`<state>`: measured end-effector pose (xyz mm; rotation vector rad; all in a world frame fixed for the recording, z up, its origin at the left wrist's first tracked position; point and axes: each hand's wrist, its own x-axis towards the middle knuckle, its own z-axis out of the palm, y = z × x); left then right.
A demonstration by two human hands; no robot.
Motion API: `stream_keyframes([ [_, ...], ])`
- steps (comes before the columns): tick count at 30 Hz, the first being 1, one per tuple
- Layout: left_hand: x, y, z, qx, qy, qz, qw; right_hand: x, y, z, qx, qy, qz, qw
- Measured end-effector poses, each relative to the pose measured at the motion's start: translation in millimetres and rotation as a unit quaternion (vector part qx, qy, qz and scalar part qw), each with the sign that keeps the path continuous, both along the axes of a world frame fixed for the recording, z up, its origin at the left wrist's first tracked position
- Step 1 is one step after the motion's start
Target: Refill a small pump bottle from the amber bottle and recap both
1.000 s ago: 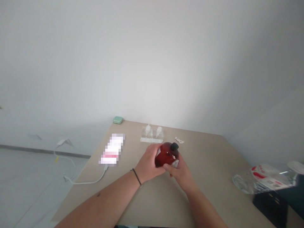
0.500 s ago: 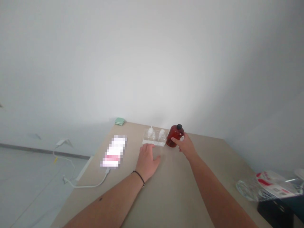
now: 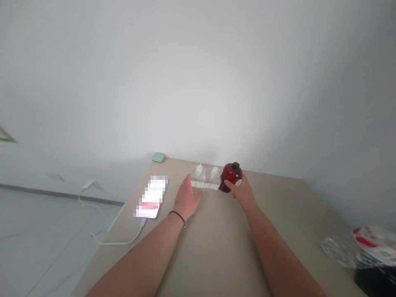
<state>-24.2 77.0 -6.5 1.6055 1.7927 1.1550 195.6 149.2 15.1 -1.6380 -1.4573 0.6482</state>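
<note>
White cable (image 3: 114, 243) lies on the left part of beige table (image 3: 213, 255), and from there it goes over the table edge toward the floor. Its other end joins the lower end of flat device (image 3: 151, 197), which is pixelated, so its details cannot be read. Behind this device, at the far edge of the table, sits small green case (image 3: 159, 157).

Left hand (image 3: 187, 198) is open and holds nothing. Its fingers (image 3: 188, 179) are apart a little and point to clear plastic tray (image 3: 206, 178), just near its front edge, and black cord (image 3: 177, 215) goes around the wrist. Two small white pieces with pointed tops (image 3: 206, 171) stand in this tray.

Just right of the tray, dark red bottle (image 3: 230, 177) stands upright near the far table edge, with black cap (image 3: 235, 166) on top. Right hand (image 3: 243, 193) is on the near side of the bottle, and its fingers (image 3: 228, 182) lie against it, but I cannot tell how firm this grip is.

Far to the right, crumpled clear bag with red print (image 3: 355, 247) lies beside black object (image 3: 375, 282).
</note>
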Motion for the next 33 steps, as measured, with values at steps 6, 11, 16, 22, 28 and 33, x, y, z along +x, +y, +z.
stream_keyframes([
  [6,-2,5,-4.4,-0.003,0.012,-0.007,1.000,-2,-1,-15.5,0.072,0.031,0.013,0.997],
  [11,-3,8,-12.9,0.018,0.027,0.001,0.999,-3,-3,-17.8,0.056,0.047,0.010,0.997],
  [16,-4,8,-18.3,0.043,0.035,0.008,0.998,1,-6,-21.6,0.075,0.064,0.027,0.995],
  [22,-4,11,-21.7,0.064,0.005,0.035,0.997,8,-11,-25.6,0.032,0.160,0.017,0.986],
  [28,-5,-6,-12.8,0.152,0.014,0.036,0.988,16,-14,-31.9,0.069,0.252,0.021,0.965],
  [33,6,-52,15.3,0.194,0.070,-0.096,0.974,19,-30,-30.6,0.066,0.283,0.037,0.956],
])
